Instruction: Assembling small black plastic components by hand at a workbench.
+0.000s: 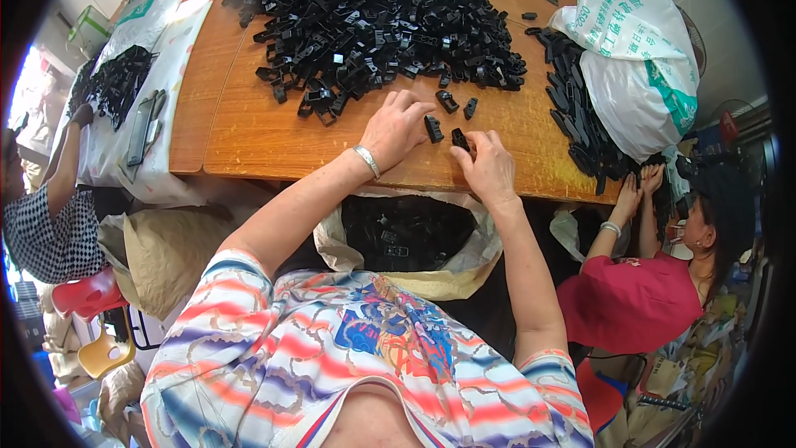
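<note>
We see an orange-brown wooden table (274, 139), a seam near its left edge, its surface scuffed yellowish toward the near right corner. A broad heap of small black plastic pieces (373, 25) covers the middle and reaches toward the far edge. Two loose black pieces (448, 101) lie between heap and near edge. Along the right edge we find a pile of long black strips (570, 112).

Two small black pieces (433, 129) tilt near each other.

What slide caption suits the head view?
Left hand and right hand handle black plastic parts near a heap on a wooden table.
</note>
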The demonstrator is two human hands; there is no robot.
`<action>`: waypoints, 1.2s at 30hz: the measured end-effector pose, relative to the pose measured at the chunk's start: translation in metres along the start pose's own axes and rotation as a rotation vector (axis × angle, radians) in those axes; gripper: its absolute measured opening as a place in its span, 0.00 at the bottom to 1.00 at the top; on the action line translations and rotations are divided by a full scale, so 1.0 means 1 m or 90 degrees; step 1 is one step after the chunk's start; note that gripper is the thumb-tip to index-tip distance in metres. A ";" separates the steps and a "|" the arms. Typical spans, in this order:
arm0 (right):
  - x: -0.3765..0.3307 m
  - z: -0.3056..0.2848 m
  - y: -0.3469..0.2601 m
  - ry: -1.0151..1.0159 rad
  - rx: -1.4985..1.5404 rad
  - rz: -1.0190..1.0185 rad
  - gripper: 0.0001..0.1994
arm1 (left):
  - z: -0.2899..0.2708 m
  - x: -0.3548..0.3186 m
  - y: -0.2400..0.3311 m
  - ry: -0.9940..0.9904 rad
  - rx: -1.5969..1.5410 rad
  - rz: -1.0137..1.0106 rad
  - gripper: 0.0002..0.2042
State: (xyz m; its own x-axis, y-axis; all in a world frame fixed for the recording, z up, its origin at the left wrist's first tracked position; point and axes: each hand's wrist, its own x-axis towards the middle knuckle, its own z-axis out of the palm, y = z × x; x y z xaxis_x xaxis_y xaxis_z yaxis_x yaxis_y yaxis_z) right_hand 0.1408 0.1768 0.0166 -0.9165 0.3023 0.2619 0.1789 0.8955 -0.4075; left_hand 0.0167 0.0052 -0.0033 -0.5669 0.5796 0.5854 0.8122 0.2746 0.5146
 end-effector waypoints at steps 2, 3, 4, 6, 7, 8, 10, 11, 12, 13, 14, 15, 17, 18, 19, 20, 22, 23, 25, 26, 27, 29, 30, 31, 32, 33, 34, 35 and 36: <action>-0.004 0.001 -0.006 -0.011 -0.016 0.002 0.14 | 0.002 0.004 -0.002 -0.026 0.013 0.048 0.17; -0.003 0.004 -0.004 -0.012 -0.017 0.002 0.14 | 0.004 0.006 -0.006 -0.025 0.012 0.047 0.17; -0.003 0.007 -0.003 -0.011 -0.017 0.005 0.14 | 0.007 0.009 -0.009 -0.071 0.005 0.076 0.15; -0.002 0.010 0.001 -0.010 -0.017 0.009 0.13 | 0.009 0.013 -0.013 -0.117 -0.001 0.105 0.13; -0.003 0.011 0.005 -0.002 0.019 0.012 0.12 | 0.009 0.015 -0.013 -0.171 -0.001 0.088 0.10; -0.003 0.011 0.007 0.006 0.054 0.016 0.11 | 0.010 0.017 -0.012 -0.226 -0.001 0.071 0.07; -0.004 0.008 0.006 0.020 0.097 0.025 0.10 | 0.005 0.019 -0.002 -0.256 0.023 0.020 0.06; -0.005 0.006 0.005 0.036 0.138 0.033 0.10 | 0.003 0.020 0.001 -0.284 0.047 -0.031 0.06; -0.005 0.003 0.002 0.036 0.139 0.034 0.10 | 0.002 0.021 0.003 -0.285 0.047 -0.031 0.06; -0.004 0.002 -0.001 0.046 0.144 0.025 0.10 | 0.001 0.021 0.004 -0.283 0.052 -0.038 0.07; -0.004 0.002 -0.004 0.055 0.151 0.017 0.10 | 0.001 0.021 0.005 -0.282 0.058 -0.045 0.08; -0.002 0.002 -0.006 0.055 0.151 0.018 0.10 | 0.001 0.020 0.004 -0.283 0.057 -0.044 0.08; 0.002 0.003 -0.009 0.049 0.149 0.003 0.10 | 0.001 0.016 0.000 -0.232 0.019 -0.025 0.09; 0.004 0.005 -0.009 0.048 0.149 0.004 0.10 | 0.000 0.014 -0.002 -0.234 0.019 -0.025 0.09; 0.006 0.007 -0.009 0.048 0.144 -0.020 0.11 | -0.001 0.010 -0.003 -0.208 -0.023 -0.050 0.10; 0.007 0.009 -0.009 0.046 0.139 -0.044 0.11 | -0.002 0.007 -0.004 -0.183 -0.065 -0.075 0.11; 0.010 0.012 -0.012 0.033 0.154 -0.049 0.11 | -0.005 0.001 -0.004 -0.177 -0.071 -0.069 0.12; 0.011 0.013 -0.012 0.022 0.167 -0.053 0.11 | -0.005 -0.001 -0.004 -0.173 -0.077 -0.060 0.14; 0.014 0.017 -0.014 0.012 0.155 -0.071 0.11 | 0.000 -0.006 -0.007 -0.156 -0.055 -0.057 0.13; 0.015 0.018 -0.015 0.006 0.143 -0.087 0.11 | 0.003 -0.008 -0.008 -0.143 -0.034 -0.051 0.13; 0.016 0.018 -0.015 0.003 0.142 -0.087 0.11 | 0.004 -0.008 -0.008 -0.142 -0.036 -0.054 0.13; 0.018 0.016 -0.017 0.019 0.108 -0.133 0.10 | 0.005 -0.006 -0.007 -0.155 -0.034 -0.082 0.12; 0.019 0.016 -0.016 0.017 0.107 -0.132 0.10 | 0.005 -0.006 -0.008 -0.155 -0.036 -0.084 0.12; 0.021 0.016 -0.014 0.014 0.103 -0.160 0.11 | 0.006 -0.005 -0.009 -0.156 -0.043 -0.075 0.12; 0.022 0.016 -0.013 0.011 0.099 -0.188 0.11 | 0.007 -0.005 -0.010 -0.157 -0.050 -0.067 0.11; 0.023 0.016 -0.014 0.009 0.100 -0.188 0.11 | 0.006 -0.004 -0.011 -0.157 -0.050 -0.069 0.11; 0.024 0.015 -0.016 -0.011 0.049 -0.209 0.13 | 0.006 -0.003 -0.013 -0.164 -0.052 -0.075 0.11; 0.025 0.015 -0.017 -0.031 -0.003 -0.231 0.14 | 0.005 -0.003 -0.014 -0.170 -0.055 -0.081 0.11; 0.022 0.018 -0.018 -0.031 -0.002 -0.232 0.14 | 0.005 -0.002 -0.015 -0.170 -0.054 -0.082 0.11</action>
State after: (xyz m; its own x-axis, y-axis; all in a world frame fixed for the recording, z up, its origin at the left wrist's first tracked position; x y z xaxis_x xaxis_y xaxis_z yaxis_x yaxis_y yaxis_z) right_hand 0.1110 0.1612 0.0141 -0.9364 -0.0534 0.3468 -0.1620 0.9426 -0.2921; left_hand 0.0068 0.0038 -0.0156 -0.5996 0.7282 0.3321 0.7147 0.3004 0.6317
